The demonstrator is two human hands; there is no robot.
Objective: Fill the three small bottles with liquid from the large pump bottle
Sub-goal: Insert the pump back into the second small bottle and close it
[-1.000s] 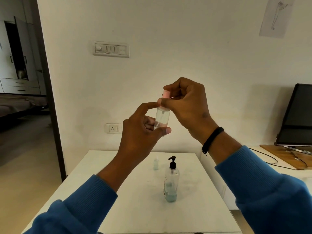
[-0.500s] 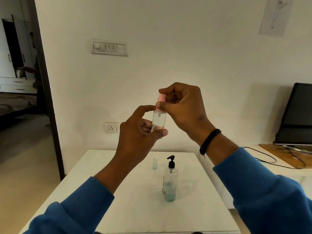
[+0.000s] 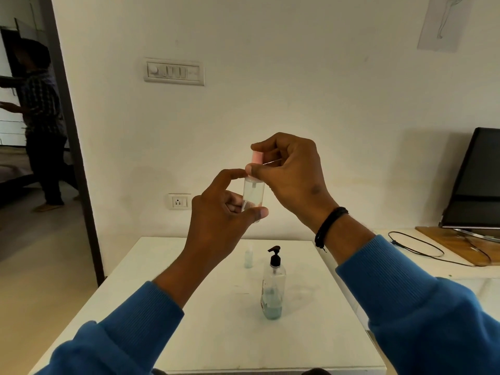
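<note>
**Hands sink a little, cap still being worked**

The left hand [image 3: 216, 212] grips the small clear bottle [image 3: 253, 197] upright above the table [image 3: 189, 334], lower than a second ago. The right hand [image 3: 289, 169] still pinches its pink cap [image 3: 257, 157]; loosening or tightening, I cannot tell. The pump bottle [image 3: 273, 288] stands below, another small bottle [image 3: 248, 257] beyond it

Person [image 3: 40, 125] cut by doorway
</note>
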